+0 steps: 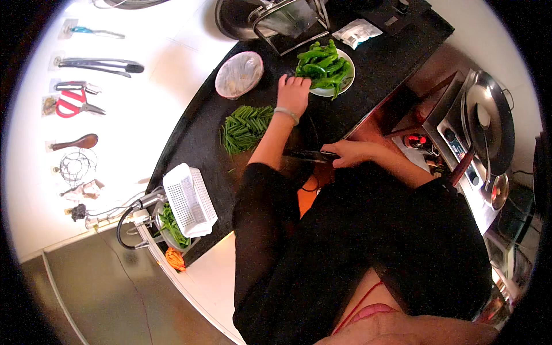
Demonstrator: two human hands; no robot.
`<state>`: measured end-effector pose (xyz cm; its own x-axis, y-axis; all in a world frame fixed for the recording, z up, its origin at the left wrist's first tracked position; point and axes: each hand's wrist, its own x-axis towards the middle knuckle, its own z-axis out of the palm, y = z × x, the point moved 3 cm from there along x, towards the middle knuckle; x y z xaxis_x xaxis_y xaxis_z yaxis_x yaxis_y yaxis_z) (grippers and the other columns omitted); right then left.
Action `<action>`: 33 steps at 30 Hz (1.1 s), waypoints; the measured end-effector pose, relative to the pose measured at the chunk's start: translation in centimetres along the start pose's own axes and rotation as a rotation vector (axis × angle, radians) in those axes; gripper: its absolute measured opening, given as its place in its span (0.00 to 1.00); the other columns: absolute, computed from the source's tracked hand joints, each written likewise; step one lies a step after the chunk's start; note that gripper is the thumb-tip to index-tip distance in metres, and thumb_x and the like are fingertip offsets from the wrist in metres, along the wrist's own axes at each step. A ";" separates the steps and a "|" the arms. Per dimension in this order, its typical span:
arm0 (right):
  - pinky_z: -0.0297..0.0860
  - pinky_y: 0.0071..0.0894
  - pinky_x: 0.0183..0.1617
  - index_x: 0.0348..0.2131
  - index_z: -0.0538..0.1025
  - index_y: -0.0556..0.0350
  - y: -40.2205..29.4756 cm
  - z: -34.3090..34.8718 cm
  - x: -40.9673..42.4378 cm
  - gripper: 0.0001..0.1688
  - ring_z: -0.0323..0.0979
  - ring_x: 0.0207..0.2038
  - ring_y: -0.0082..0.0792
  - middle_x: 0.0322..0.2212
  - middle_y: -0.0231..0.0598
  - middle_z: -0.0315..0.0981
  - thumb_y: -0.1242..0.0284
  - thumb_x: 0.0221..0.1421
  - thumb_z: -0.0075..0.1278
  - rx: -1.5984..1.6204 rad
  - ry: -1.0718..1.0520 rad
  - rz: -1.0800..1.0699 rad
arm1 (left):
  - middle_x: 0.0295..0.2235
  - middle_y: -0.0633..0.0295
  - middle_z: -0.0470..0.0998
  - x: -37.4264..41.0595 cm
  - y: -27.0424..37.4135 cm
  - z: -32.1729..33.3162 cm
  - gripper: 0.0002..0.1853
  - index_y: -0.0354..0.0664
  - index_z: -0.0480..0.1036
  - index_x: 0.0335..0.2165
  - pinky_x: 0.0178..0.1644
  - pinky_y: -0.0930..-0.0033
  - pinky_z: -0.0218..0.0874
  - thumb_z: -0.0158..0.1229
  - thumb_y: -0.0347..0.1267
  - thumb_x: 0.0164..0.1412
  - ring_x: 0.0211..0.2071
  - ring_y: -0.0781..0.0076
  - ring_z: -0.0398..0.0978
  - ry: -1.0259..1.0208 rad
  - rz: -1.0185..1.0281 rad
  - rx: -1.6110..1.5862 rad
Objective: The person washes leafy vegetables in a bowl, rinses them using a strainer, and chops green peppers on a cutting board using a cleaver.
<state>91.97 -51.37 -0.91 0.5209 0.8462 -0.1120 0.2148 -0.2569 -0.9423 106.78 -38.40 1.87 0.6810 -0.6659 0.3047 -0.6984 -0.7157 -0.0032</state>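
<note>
My left hand [294,92] reaches to the left rim of a white plate [351,69] heaped with long green peppers [323,64]. Its fingertips are at the edge of the peppers; whether they grip one is hidden. My right hand [351,153] is closed around the dark handle of a kitchen knife [304,155], held low near the counter's front edge with its blade pointing left. Beside my left forearm lies a pile of cut green stalks [248,129] on a dark surface. A bowl covered with plastic wrap [239,75] sits beyond that pile.
A white perforated basket [189,200] stands at the left by a bowl of leafy greens [172,226] and an orange cloth [175,259]. A metal rack [289,26] and a white packet [357,32] are at the back. To the right, a wok [491,120] rests on a cooktop [461,151].
</note>
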 end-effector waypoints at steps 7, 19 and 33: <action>0.68 0.27 0.29 0.61 0.47 0.44 -4.5 0.6 -1.2 0.46 0.67 0.33 0.27 0.35 0.43 0.69 0.79 0.43 0.45 0.412 -0.200 0.122 | 0.31 0.52 0.69 -16.2 -2.7 -11.4 0.16 0.39 0.71 0.40 0.36 0.59 0.61 0.56 0.30 0.50 0.32 0.53 0.68 0.247 -0.465 -0.046; 0.58 0.23 0.49 0.61 0.47 0.43 -7.2 8.6 -1.6 0.51 0.59 0.45 0.25 0.48 0.36 0.58 0.81 0.38 0.47 0.480 -0.066 0.285 | 0.35 0.56 0.69 -33.4 4.1 -7.0 0.19 0.40 0.67 0.36 0.44 0.57 0.57 0.64 0.31 0.43 0.41 0.55 0.64 0.223 -0.939 -0.159; 0.66 0.42 0.44 0.60 0.47 0.34 -7.7 16.1 0.5 0.48 0.68 0.41 0.55 0.39 0.57 0.68 0.78 0.43 0.49 -0.387 0.447 0.026 | 0.29 0.55 0.69 -37.0 5.1 -6.0 0.15 0.38 0.67 0.31 0.37 0.59 0.60 0.62 0.26 0.41 0.35 0.54 0.67 0.429 -0.884 -0.463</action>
<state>77.25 -41.42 1.24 0.8097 0.5800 0.0893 0.4390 -0.4977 -0.7481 76.71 -16.13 -3.70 0.9129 0.2399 0.3303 -0.0751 -0.6967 0.7135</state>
